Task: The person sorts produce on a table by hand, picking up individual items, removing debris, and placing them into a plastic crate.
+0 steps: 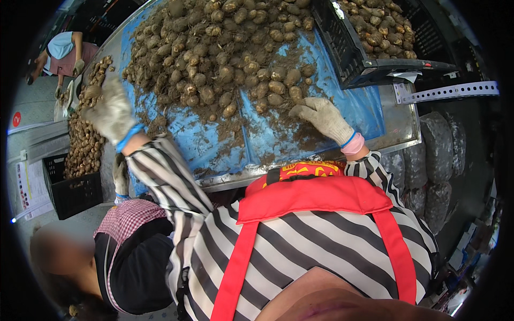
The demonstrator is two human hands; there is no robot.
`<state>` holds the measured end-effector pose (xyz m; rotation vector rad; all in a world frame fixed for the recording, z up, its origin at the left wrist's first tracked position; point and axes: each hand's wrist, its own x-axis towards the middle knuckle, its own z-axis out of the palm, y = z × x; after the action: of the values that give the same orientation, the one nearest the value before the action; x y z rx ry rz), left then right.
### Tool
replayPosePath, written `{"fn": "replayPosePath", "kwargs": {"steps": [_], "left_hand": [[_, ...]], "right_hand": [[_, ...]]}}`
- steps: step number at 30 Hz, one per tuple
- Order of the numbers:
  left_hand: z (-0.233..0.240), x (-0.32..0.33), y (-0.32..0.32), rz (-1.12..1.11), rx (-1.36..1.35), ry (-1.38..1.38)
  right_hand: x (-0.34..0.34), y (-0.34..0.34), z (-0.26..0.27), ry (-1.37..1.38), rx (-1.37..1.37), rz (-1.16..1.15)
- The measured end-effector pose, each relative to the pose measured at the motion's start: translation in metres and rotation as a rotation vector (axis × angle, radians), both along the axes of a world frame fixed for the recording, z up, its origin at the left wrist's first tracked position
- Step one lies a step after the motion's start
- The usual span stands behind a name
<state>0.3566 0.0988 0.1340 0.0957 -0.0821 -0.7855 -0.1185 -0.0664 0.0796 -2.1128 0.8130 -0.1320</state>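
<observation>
My left hand (110,112), in a pale knit glove, is blurred over the left side of the metal table, its fingers spread. Just beyond its fingers is a brown taro-like tuber (93,92); contact between them cannot be made out. My right hand (323,118), gloved alike, has bent fingers at the near edge of a large heap of soil-covered tubers (217,52), with nothing visible in its grasp. Under the heap lies a soiled blue plastic sheet (192,138). Smaller, cleaner-looking tubers (85,140) form a strip along the table's left side.
A black plastic crate of tubers (355,74) stands at the upper right, another black crate (76,192) at the lower left. One co-worker (136,257) is close on my left, a gloved hand (120,176) by the table; another (66,50) bends at the upper left. Filled sacks (437,148) stand right.
</observation>
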Motion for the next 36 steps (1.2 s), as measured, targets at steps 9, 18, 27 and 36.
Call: {"fn": "replayPosePath", "kwargs": {"steps": [9, 18, 27, 36], "left_hand": [[-0.043, -0.160, -0.052, -0.058, 0.532, -0.792], [-0.083, -0.271, -0.054, -0.367, 0.697, -0.756], [-0.078, -0.271, -0.054, -0.538, 0.878, -1.039], [-0.074, -0.286, -0.059, -0.609, 0.697, -0.735]], "right_hand": [[0.037, -0.038, 0.008, 0.000, -0.193, -0.357], [0.077, -0.011, 0.034, -0.128, 0.142, 0.093], [0.063, -0.007, 0.008, -0.219, 0.226, -0.064], [0.063, 0.005, 0.021, -0.208, 0.248, -0.255]]}}
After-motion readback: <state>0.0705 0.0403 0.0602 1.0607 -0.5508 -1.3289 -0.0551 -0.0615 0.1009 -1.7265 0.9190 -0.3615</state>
